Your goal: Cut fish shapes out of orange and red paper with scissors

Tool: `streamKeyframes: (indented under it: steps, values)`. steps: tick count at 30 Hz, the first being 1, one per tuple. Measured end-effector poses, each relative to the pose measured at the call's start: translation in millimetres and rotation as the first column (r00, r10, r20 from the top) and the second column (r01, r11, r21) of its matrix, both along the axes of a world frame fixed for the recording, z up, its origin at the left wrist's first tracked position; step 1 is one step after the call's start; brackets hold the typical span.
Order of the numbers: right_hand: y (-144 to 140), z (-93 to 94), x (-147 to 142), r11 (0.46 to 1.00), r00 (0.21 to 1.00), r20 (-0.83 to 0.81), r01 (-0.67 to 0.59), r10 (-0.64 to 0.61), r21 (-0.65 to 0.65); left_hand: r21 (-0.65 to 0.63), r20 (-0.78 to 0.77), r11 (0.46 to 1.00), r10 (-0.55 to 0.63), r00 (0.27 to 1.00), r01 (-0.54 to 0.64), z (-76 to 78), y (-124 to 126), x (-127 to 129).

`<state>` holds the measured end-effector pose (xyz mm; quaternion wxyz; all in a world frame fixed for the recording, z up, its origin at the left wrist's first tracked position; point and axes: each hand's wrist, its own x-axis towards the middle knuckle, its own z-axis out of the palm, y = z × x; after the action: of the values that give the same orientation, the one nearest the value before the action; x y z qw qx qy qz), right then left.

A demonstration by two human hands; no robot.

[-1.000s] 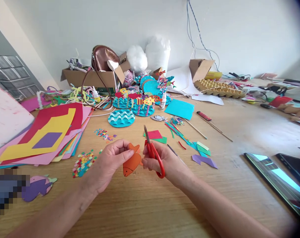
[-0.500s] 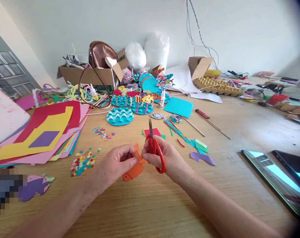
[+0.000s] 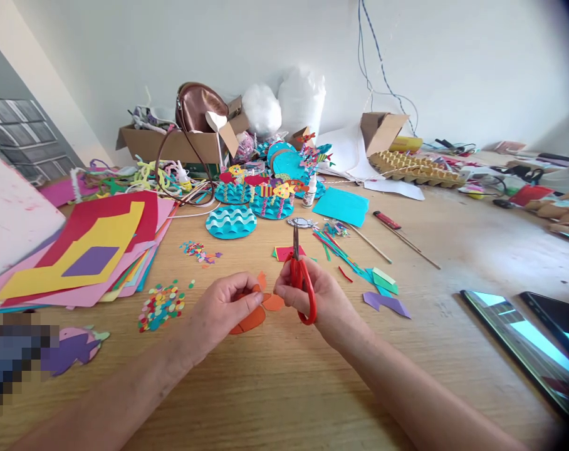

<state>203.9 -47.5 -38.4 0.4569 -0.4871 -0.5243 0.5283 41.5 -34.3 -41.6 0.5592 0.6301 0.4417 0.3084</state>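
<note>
Between thumb and fingers, my left hand (image 3: 229,304) pinches an orange paper fish (image 3: 251,321); its tail and a fin stick out past the fingertips, and part of the body is covered by the hand. My right hand (image 3: 319,291) is closed on red-handled scissors (image 3: 304,291), whose blades point up and away, close together. The right fingertips are beside the fish's fin, with a small gap. Beyond the hands lie red and green paper pieces (image 3: 288,253), partly behind the scissors.
Coloured sheets (image 3: 91,250) and a heap of paper dots (image 3: 162,305) lie left. Teal wavy bases (image 3: 231,222) with paper fish stand at the back, near a glue bottle (image 3: 309,193). A cutter (image 3: 385,219), purple scrap (image 3: 386,305) and phone (image 3: 510,344) lie right.
The orange fish has turned in my left hand, so less of its body and more of its fin shows. My right hand with the scissors has shifted slightly away from it.
</note>
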Motion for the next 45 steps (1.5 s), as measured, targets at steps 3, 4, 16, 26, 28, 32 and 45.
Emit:
streamKeyframes:
  steps: [3,4,16,26,28,32,45]
  values:
    - [-1.7,1.8,1.2,0.998,0.998,-0.007,-0.061,0.061,0.0,0.003,-0.008,1.0,-0.005,1.0,0.005,0.8,1.1,-2.0]
    - [-2.2,1.7,0.9,0.996,0.996,-0.013,-0.087,0.087,-0.001,0.009,-0.009,1.0,-0.013,1.0,0.013,0.7,1.4,-2.4]
    - [-3.6,-0.2,-1.9,0.993,0.993,-0.003,-0.121,0.121,0.017,-0.035,0.036,0.998,-0.052,0.998,0.053,0.0,1.1,0.2]
    - [-22.9,26.8,19.8,0.947,0.735,0.646,-0.317,0.205,0.061,-0.113,0.117,0.992,0.073,0.991,-0.059,27.9,-7.0,-17.3]
    - [-31.5,26.6,23.6,0.946,0.695,0.688,-0.322,0.208,0.04,-0.093,0.099,0.994,0.067,0.993,-0.057,28.8,-10.4,-19.2]
    - [-46.1,20.0,23.7,0.945,0.703,0.667,-0.328,0.248,-0.005,-0.07,0.07,0.997,0.041,0.997,-0.036,29.6,-15.8,-19.1]
    - [-58.5,20.0,13.1,0.947,0.808,0.505,-0.314,0.304,-0.068,-0.109,0.095,0.994,0.033,0.995,-0.022,33.4,-22.6,-7.9]
